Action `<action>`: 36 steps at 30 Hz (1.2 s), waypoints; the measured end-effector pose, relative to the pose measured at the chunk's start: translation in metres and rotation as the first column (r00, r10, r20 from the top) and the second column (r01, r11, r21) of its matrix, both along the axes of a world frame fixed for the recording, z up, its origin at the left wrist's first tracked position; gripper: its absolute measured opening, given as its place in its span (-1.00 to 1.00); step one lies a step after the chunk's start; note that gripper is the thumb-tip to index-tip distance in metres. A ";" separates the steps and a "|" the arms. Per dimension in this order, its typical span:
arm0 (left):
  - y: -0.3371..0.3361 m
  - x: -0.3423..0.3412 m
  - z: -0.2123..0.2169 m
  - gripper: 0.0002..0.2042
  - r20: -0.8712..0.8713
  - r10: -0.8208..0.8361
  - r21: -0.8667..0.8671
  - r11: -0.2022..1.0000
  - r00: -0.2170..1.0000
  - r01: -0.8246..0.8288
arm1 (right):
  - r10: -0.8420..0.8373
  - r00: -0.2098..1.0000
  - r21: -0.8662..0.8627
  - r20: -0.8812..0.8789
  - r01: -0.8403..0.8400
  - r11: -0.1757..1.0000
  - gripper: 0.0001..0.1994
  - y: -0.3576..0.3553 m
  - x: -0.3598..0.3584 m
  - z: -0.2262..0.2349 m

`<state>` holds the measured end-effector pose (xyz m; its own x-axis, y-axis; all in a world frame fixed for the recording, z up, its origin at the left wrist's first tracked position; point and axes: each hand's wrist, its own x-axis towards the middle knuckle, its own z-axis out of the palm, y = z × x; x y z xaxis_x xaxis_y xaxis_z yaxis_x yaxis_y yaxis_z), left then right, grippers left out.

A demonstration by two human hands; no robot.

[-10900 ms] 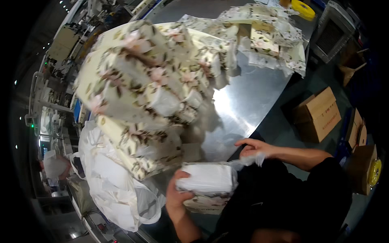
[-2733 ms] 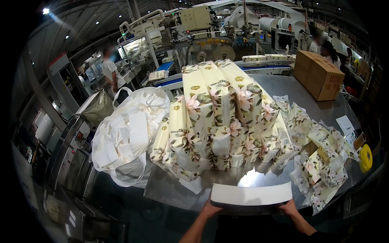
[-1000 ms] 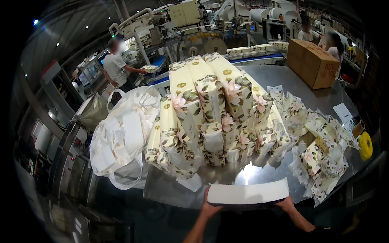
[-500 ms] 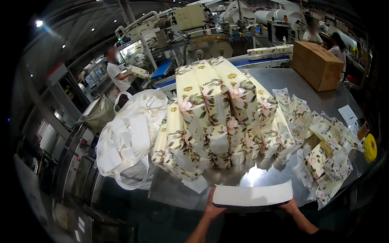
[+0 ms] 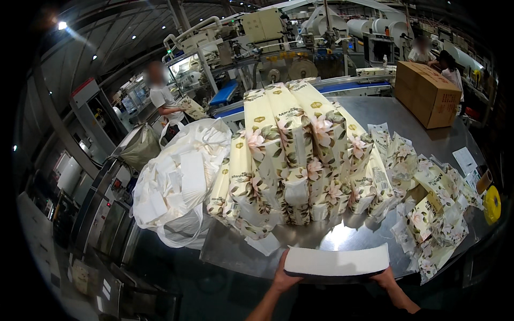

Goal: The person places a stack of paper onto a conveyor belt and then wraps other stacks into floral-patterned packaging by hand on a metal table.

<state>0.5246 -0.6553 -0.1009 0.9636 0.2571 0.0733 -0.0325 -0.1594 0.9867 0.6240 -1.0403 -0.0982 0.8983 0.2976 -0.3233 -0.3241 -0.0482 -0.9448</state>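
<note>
A long white stack of tissue paper point(image 5: 337, 261) spans the space between my hands at the near edge of the metal table point(image 5: 235, 257). My left hand point(image 5: 282, 274) is closed on its left end, and my right hand point(image 5: 384, 277) grips the right end. The fingers under the stack are partly hidden. Just beyond it stands a tall pile of cream tissue packs point(image 5: 297, 144) with a pink flower print. A loose white sheet point(image 5: 263, 244) lies by the pile's near left corner.
Left of the pile sits a big white bag point(image 5: 176, 182) of white paper. Crumpled flowered wrappers point(image 5: 436, 214) lie at the right, beside a yellow tape roll point(image 5: 491, 205). A cardboard box point(image 5: 428, 95) stands far right. A person point(image 5: 163, 99) holds a pack at the left; others stand behind the box.
The whole scene has shifted slightly right in the picture as the view turned. My hands still hold the tissue stack at the table's edge, almost unmoved. The person at left has lowered a pack.
</note>
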 end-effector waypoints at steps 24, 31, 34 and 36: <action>-0.003 -0.007 -0.012 0.17 0.015 0.007 0.020 1.000 1.000 -0.007 | 0.015 1.000 -0.029 0.013 -0.014 0.999 -0.26 0.004 -0.008 0.019; -0.003 -0.010 -0.008 0.18 0.027 0.013 0.048 0.999 1.000 -0.014 | 0.022 0.999 -0.069 0.029 -0.020 0.997 -0.26 0.003 -0.009 0.019; -0.004 -0.010 -0.003 0.18 0.009 0.021 0.051 0.998 1.000 -0.022 | 0.007 1.000 -0.023 0.025 -0.006 1.000 -0.25 0.004 -0.010 0.013; -0.003 -0.010 -0.003 0.18 -0.006 0.029 0.043 0.999 1.000 -0.028 | 0.000 0.999 -0.018 0.034 0.001 1.000 -0.26 0.006 -0.010 0.015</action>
